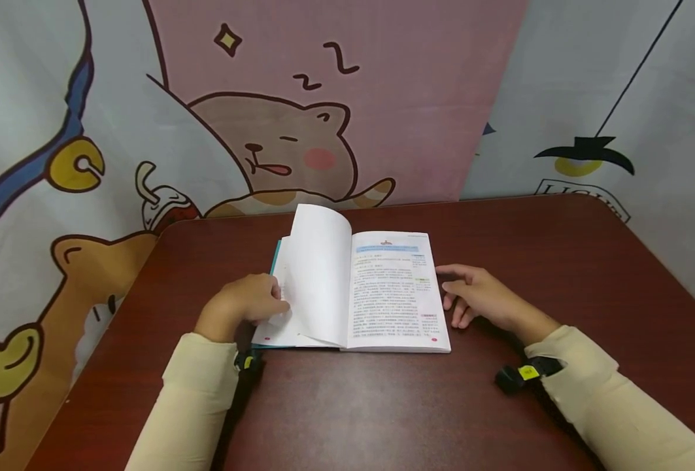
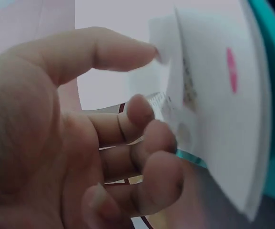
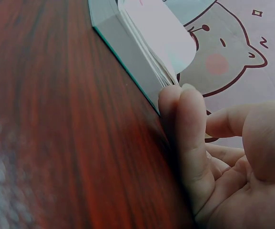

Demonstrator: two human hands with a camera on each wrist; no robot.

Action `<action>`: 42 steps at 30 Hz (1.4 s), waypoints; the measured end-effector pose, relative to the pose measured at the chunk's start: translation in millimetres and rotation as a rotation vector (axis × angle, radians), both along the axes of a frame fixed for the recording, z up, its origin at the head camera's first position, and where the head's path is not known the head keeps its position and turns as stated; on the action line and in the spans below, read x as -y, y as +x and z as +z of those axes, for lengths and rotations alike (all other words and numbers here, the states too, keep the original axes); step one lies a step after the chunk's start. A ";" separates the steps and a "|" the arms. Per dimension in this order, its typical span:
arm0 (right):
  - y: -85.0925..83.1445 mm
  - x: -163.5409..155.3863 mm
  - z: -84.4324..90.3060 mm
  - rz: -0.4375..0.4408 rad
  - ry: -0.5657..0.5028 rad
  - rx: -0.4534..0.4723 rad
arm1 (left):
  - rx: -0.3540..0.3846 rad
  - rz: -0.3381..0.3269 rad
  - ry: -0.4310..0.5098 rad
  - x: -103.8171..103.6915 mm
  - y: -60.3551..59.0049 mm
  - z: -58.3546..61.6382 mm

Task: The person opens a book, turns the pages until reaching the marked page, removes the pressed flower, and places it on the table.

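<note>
The left hand [image 1: 247,304] pinches a lifted page [image 1: 318,275] of the open book [image 1: 391,294] – the right hand [image 1: 479,297] rests released, fingertips touching the book's edge on the bench [image 1: 559,261]

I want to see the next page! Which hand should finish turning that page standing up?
Probably the left hand: its fingers already touch the raised page. The right hand only rests at the book's right edge, away from that page.

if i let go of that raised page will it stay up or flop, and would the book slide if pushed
The page curves while the left hand holds it, so it is probably thin and floppy and would fall. The book lies flat on a smooth table, so it would likely slide, not tip.
</note>
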State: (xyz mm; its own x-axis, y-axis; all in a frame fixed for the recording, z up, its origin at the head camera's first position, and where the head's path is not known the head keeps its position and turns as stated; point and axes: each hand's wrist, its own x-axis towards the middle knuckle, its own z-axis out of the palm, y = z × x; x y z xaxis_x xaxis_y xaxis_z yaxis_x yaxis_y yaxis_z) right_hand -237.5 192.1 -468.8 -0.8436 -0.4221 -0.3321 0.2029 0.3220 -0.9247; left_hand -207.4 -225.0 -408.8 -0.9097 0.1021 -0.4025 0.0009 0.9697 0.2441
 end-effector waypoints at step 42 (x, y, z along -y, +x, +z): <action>1.1 0.6 1.2 -0.002 -0.007 0.006 | -0.557 -0.293 0.132 -83.1 22.6 3.1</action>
